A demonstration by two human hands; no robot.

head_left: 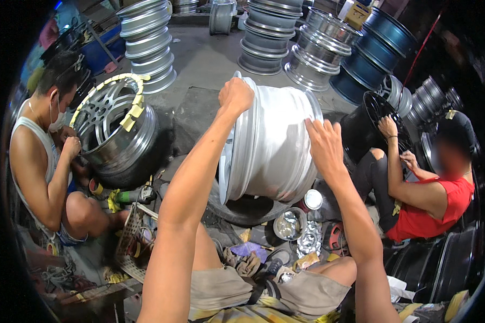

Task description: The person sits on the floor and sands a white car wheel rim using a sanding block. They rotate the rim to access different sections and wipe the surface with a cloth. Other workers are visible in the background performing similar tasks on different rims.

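White-painted metal wheel rim stands on its edge at the centre of the view, resting on a dark tyre that lies flat on the floor. Stacks of bare silver rims rise at 11 and 12 o'clock, with blue rims at 1 o'clock. At 9 o'clock a seated person in a white vest works on a silver spoked rim edged with yellow tape; at 3 o'clock a person in a red shirt handles a black rim. The left hand sits at the white rim's upper edge, fingers curled shut over its lip. The right hand lies flat on the rim's barrel toward 2 o'clock, fingers spread and gripping nothing. Just below the tyre, toward 5 o'clock, stand a small open tin and a round silver lid.
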